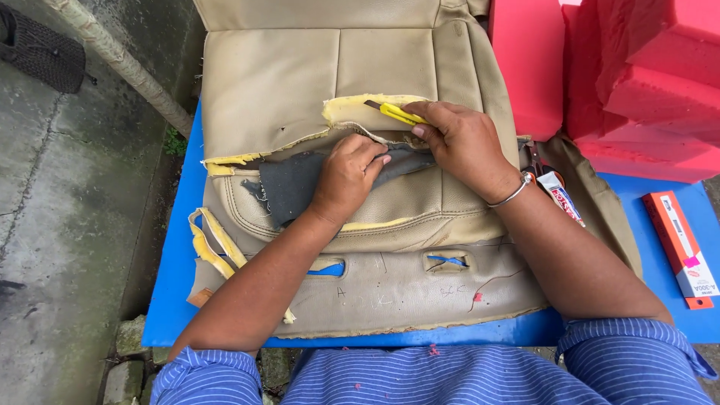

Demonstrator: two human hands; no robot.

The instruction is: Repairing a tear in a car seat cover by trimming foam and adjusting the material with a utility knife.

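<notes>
Cutting at the seam of a beige seat cover [300, 82], the person held a yellow knife [395, 112] in the right hand [461, 142], fingers closed around its handle and the blade pointing left over a lifted flap of yellow foam [352, 109]. The left hand [346, 174] pressed down on a dark grey patch [289, 184], its fingers curled and bunched on the cloth just near of the cut.

By the look of it the work was partly done. The seam stood open from the left edge of the cover to about its middle, with foam showing along the torn line and a loose strip [206, 251] of beige and yellow hanging at the near left. To the right of the knife, the seam seemed uncut, though the right hand hid most of it. The patch lay loose in the gap and did not look fixed.

The cover lay spread on a blue table [169, 300]. Red foam blocks [637, 82] stood at the far right, well apart from the cut. A small tube [561, 193] lay just beside the right wrist, and an orange box [681, 247] lay near the right edge. Nothing stood between the knife and the seam; only the left hand's fingertips lay close to the blade's line.
</notes>
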